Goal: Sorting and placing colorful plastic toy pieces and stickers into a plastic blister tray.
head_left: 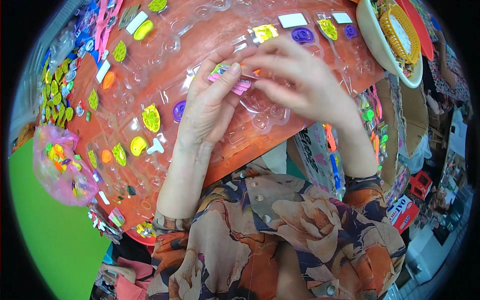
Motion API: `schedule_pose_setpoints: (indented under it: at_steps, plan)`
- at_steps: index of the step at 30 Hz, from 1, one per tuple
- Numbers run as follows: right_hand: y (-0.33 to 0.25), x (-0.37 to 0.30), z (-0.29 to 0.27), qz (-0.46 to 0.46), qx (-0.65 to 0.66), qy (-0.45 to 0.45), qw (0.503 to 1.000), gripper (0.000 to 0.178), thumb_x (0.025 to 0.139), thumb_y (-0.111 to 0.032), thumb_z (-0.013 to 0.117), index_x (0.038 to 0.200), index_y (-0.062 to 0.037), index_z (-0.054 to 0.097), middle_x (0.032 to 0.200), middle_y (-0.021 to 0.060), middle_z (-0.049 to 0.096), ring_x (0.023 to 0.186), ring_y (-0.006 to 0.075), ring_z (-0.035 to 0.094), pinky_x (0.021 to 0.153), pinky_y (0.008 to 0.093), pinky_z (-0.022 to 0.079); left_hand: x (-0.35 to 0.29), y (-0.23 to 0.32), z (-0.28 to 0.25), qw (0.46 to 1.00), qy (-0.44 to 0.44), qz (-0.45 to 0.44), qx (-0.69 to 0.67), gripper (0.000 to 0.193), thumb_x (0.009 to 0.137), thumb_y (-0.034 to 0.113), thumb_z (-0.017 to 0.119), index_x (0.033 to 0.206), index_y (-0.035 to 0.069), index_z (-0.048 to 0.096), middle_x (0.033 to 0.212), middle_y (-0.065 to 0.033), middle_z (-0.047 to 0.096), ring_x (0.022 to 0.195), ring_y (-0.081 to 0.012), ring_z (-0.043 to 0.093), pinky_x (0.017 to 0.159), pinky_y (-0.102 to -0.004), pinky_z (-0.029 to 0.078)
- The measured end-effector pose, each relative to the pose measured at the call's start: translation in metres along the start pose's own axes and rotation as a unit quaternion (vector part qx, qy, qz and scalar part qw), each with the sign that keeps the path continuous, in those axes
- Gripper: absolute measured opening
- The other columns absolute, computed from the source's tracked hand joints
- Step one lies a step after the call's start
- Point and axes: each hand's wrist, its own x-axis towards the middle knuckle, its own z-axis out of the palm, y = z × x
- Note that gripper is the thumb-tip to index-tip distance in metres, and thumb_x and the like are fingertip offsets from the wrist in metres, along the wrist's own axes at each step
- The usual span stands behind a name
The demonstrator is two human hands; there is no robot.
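A small fan of pink and green printed cards (242, 86) is held in my left hand (206, 100), the thumb pressed over its top. From the right, my right hand (302, 75) pinches at the edge of the same cards, its fingers slightly blurred. Both hands hover above clear plastic blister trays (265, 122) spread over the red-orange table (232, 156). Close to my left wrist, a purple round piece (179, 111) lies in a tray. Beyond my right hand are a shiny yellow piece (265, 33) and a purple spiral piece (302, 35).
A cream basin (372, 37) with a yellow basket (400, 35) stands at the far right. Yellow-green leaf-shaped pieces (56, 92) are heaped at the left, near a pink bag of small toys (62, 165). An open cardboard box (397, 115) is beside the table.
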Motion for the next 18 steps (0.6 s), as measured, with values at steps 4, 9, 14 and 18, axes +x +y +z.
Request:
schedule_pose_setpoints:
  at_steps: [4, 9, 14, 18]
  plan:
    - [-0.006, -0.009, 0.032, -0.063, -0.111, 0.084, 0.988, 0.019, 0.081, -0.004, 0.069, 0.1, -0.0027, 0.066, 0.099, 0.0091, 0.062, 0.079, 0.0265, 0.067, 0.064, 0.0358, 0.056, -0.011, 0.004, 0.003, 1.0, -0.018, 0.018, -0.007, 0.046, 0.097, 0.005, 0.061, 0.138, 0.003, 0.041, 0.139, -0.0185, 0.053, 0.131, -0.0269, 0.052, 0.105, -0.0372, 0.049]
    - [-0.012, -0.024, 0.056, -0.071, -0.097, 0.147, 0.982, 0.014, 0.082, 0.0, 0.069, 0.095, -0.0009, 0.065, 0.095, 0.0105, 0.064, 0.078, 0.0258, 0.067, 0.064, 0.0334, 0.056, -0.027, 0.005, -0.008, 0.999, -0.042, 0.021, -0.001, 0.051, 0.097, 0.004, 0.061, 0.142, 0.002, 0.038, 0.143, -0.02, 0.048, 0.133, -0.0296, 0.05, 0.109, -0.0394, 0.045]
    - [-0.018, -0.023, 0.053, -0.016, 0.075, 0.095, 0.993, 0.013, 0.085, 0.0, 0.068, 0.097, 0.0007, 0.066, 0.095, 0.0113, 0.064, 0.087, 0.0259, 0.066, 0.073, 0.035, 0.054, -0.041, 0.009, -0.021, 1.0, -0.011, -0.011, -0.002, 0.05, 0.098, 0.006, 0.061, 0.142, 0.0, 0.038, 0.138, -0.0238, 0.052, 0.13, -0.0333, 0.053, 0.11, -0.0425, 0.046]
    - [0.0, -0.015, 0.031, 0.156, 0.055, 0.139, 0.976, 0.015, 0.091, -0.006, 0.064, 0.105, 0.0008, 0.068, 0.09, 0.0102, 0.067, 0.081, 0.0186, 0.064, 0.069, 0.0296, 0.051, -0.052, 0.019, -0.031, 0.998, 0.055, 0.001, -0.028, 0.047, 0.099, 0.008, 0.059, 0.14, -0.002, 0.039, 0.134, -0.0286, 0.054, 0.124, -0.0388, 0.057, 0.104, -0.0471, 0.052]
